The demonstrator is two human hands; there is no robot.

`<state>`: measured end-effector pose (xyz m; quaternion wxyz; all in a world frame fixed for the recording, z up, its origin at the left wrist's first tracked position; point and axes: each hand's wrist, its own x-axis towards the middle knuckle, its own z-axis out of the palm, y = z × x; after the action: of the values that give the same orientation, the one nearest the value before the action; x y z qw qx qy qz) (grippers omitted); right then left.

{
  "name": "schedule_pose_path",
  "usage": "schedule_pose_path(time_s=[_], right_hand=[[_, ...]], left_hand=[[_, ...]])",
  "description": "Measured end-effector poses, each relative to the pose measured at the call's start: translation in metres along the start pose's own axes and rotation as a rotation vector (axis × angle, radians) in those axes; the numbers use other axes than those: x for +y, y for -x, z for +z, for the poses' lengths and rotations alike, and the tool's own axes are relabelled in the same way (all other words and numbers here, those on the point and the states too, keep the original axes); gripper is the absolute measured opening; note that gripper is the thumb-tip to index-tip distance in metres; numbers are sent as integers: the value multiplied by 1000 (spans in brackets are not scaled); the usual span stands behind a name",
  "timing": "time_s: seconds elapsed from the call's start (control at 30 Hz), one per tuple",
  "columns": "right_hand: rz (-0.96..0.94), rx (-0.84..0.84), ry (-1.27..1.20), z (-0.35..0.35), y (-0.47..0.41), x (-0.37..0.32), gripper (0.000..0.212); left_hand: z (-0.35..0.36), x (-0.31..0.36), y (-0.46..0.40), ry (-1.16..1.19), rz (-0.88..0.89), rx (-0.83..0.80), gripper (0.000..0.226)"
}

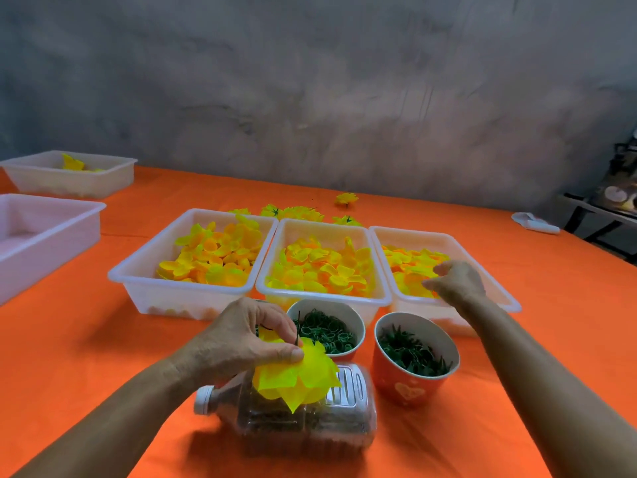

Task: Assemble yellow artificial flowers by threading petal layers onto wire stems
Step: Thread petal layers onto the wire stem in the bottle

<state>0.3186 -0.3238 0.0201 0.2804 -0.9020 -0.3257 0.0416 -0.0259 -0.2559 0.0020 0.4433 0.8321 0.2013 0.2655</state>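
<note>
Left hand (248, 336): pinches yellow petal layers (296, 377) on a dark wire stem (298, 334), stem mostly hidden.
Right hand (455, 281): fingers curled into right tray (510, 301); grasp on petals unclear.
Bottle (303, 419): contents indistinct.

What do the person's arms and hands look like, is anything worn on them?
Both forearms are bare as far as the picture shows: no sleeves in view. The left hand and right hand wear no gloves, and I see no rings, watch or bracelets.

Two bare forearms, no sleeves, left hand (246, 334), right hand (456, 281), no rings or watch visible
</note>
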Motion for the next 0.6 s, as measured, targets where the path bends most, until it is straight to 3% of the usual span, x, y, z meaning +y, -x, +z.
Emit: schedule_pose_path(time_s=[0.17, 0.33, 0.43, 0.5, 0.6], right_hand=[[-56, -153, -8, 26, -22, -1, 49], [-80, -254, 216, 45, -34, -13, 60], [-66, -337, 386, 49, -43, -16, 39], [-35, -277, 370, 52, -40, -17, 28], [36, 59, 146, 56, -40, -3, 26]], left_hand=[[-2, 4, 0, -51, -5, -20, 6], [-8, 17, -1, 168, -117, -99, 12], [-8, 21, -2, 194, -125, -90, 19], [-7, 20, -3, 206, -122, -95, 18], [-6, 19, -6, 181, -128, -94, 6]])
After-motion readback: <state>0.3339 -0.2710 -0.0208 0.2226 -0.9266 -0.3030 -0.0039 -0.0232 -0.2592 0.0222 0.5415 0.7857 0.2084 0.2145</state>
